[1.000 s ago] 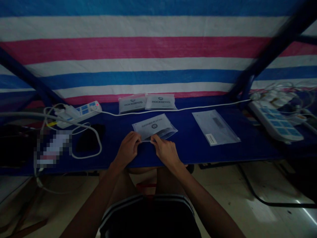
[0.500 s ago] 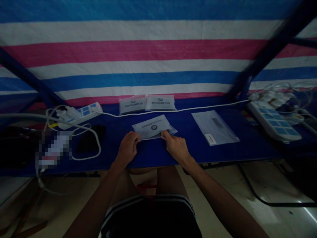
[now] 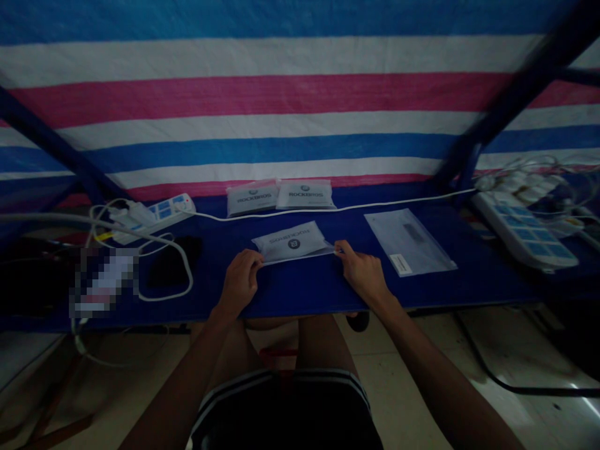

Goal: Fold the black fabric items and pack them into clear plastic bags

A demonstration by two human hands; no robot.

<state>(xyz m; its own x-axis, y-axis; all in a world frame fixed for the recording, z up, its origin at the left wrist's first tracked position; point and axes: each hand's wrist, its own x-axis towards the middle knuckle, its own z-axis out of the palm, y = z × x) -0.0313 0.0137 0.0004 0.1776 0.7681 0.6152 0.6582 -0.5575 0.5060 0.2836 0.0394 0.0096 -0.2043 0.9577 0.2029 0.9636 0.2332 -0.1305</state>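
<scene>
A frosted zip bag [image 3: 293, 242] printed ROCKBROS lies on the blue table [image 3: 290, 290] in front of me, its lettering upside down from my side. At its near left corner my left hand [image 3: 241, 278] is closed, pinching the edge. My right hand [image 3: 360, 270] pinches the zip edge at the right corner, so the near edge runs straight between both hands. To the right lies a flat, clear zip bag [image 3: 410, 240] with a white label. Two more filled ROCKBROS bags [image 3: 304, 195] rest side by side at the back.
A white cable [image 3: 375, 206] crosses the table behind the bag. Power strips stand at left [image 3: 162, 212] and right [image 3: 527, 231], with tangled cords. A dark object [image 3: 173, 262] lies on the left. Behind hangs a striped sheet [image 3: 281, 94] between blue frame posts.
My right hand has slid rightward along the bag's near edge to its right corner. The opening there now looks flattened and straight. My left hand keeps its hold on the left corner.
</scene>
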